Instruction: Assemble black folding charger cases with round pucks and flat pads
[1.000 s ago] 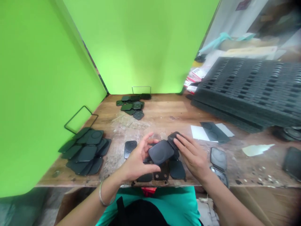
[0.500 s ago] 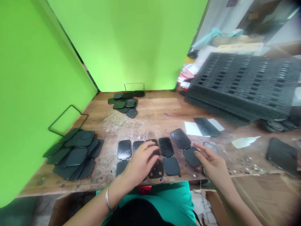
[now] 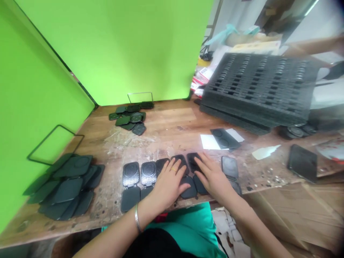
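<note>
Several black hinged plate pairs lie unfolded in a row along the table's front edge. At the row's left end is a pair with a ringed upper plate (image 3: 131, 174), and beside it a similar one (image 3: 148, 173). My left hand (image 3: 172, 179), with a ring and bracelet, lies spread over the middle pairs, fingertips on their upper plates. My right hand (image 3: 211, 175) rests with fingers apart on the rightmost pair of the row (image 3: 192, 161), covering part of it. Neither hand grips anything. Farther right lies a separate greyish pair (image 3: 229, 167).
A pile of black plates (image 3: 68, 190) lies at the left, a smaller pile (image 3: 130, 119) at the back. Green panels (image 3: 139, 46) border the table (image 3: 172, 123). At the right are a black slotted stack (image 3: 258, 89), white paper (image 3: 211, 142) and a dark case (image 3: 302, 163).
My right hand has moved left with the hinged pair, which now lies in the row, and its fingers have spread over it. My left hand's fingers have spread out. The view has shifted rightward.
</note>
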### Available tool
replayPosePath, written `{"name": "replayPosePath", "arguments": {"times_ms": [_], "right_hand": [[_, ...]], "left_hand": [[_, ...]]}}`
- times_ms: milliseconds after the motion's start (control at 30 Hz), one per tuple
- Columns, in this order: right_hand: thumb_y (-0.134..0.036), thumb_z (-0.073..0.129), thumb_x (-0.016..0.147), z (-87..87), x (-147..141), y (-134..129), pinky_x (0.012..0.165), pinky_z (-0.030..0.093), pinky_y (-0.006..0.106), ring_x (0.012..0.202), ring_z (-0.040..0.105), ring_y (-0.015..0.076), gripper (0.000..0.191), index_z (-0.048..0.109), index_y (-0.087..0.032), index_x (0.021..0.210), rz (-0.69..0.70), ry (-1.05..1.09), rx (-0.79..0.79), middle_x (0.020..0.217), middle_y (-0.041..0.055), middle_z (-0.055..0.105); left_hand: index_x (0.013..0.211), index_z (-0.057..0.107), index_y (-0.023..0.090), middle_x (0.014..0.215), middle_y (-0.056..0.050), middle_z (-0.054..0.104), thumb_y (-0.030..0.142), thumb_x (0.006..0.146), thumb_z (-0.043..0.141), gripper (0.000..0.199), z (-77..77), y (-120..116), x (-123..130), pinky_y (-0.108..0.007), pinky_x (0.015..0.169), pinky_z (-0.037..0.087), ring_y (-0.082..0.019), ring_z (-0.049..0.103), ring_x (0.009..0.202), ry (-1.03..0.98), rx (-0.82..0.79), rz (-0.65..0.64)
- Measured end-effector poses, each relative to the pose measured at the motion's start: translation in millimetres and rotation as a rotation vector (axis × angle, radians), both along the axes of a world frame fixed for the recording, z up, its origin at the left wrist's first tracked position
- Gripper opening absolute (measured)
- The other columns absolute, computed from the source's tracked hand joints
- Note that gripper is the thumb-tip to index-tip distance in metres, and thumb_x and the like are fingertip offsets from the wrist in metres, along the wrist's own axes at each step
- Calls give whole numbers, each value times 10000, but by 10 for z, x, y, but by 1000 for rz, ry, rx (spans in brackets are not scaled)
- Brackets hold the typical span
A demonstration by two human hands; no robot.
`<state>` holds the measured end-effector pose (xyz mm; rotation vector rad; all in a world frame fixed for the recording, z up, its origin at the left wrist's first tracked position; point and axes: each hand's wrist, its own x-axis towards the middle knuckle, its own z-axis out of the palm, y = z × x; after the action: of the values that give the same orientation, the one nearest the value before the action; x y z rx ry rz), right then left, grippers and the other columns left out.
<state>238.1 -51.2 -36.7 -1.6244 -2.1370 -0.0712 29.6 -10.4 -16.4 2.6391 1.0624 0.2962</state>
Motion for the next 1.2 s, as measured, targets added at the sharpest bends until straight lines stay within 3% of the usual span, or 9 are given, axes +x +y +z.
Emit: {"name": "replayPosePath", "arguments": {"times_ms": [167,433,567,667,767,867,967,1067,1200], "right_hand": [[-323,436,985,-254,-56,108,1148,323,550,1470,245,301,631,250,-100,1546,91,-50,-91,1553,192,334],[-329,414,990,-356,-60,69,1150,305,549,1462,258,314,632,238,-80,1544,115,-143,-48,1555,193,329],[-360,400,995,-372,-31,92,1124,341,564,1444,299,326,652,199,-95,1556,145,-151,-26,1549,196,340],[-393,398,998,-347,6,104,1098,375,575,1424,340,328,657,193,-120,1559,161,-123,-38,1537,194,364],[-378,395,1004,-290,41,102,1098,378,582,1432,328,324,598,262,-145,1538,123,-39,-15,1531,189,375],[-348,389,1008,-233,52,90,1109,367,591,1453,279,327,487,413,-157,1455,71,30,26,1532,176,374],[-345,395,1007,-198,30,83,1099,393,579,1446,293,336,418,530,-153,1352,71,35,36,1527,168,381],[-326,431,996,-175,-7,88,1073,426,576,1422,334,354,371,599,-137,1267,123,12,65,1515,172,394],[-282,476,978,-127,-46,97,1024,476,563,1374,406,364,305,651,-123,1171,208,17,137,1462,185,459]], "left_hand": [[1363,516,162,1483,-194,448,425,852,701,604,-31,2,-26,-608,1134,316,-362,335,1423,11,-10,-23],[1353,519,139,1485,-203,442,463,856,683,615,-47,-26,-8,-608,1138,296,-382,327,1422,70,-6,-32],[1321,531,145,1453,-198,480,514,801,728,667,44,-21,-9,-616,1135,293,-384,376,1393,38,-28,-25],[1301,538,167,1398,-165,533,532,801,721,646,182,213,-107,-498,1128,358,-321,486,1317,10,-36,7],[1296,541,218,1425,-107,514,452,857,692,519,292,723,-318,-337,1097,394,-241,496,1308,71,29,229],[1414,411,76,1522,-261,334,367,912,629,620,307,1335,-591,-466,1167,257,-353,259,1453,112,106,523],[1435,321,-39,1484,-399,277,456,883,644,809,237,1748,-808,-600,1104,279,-491,257,1413,143,107,761],[1371,409,-42,1437,-407,352,424,877,652,722,141,1830,-882,-603,1056,343,-506,364,1352,138,91,820],[1229,571,9,1412,-307,471,173,870,603,396,79,1665,-872,-533,1120,308,-406,401,1366,23,62,696]]}}
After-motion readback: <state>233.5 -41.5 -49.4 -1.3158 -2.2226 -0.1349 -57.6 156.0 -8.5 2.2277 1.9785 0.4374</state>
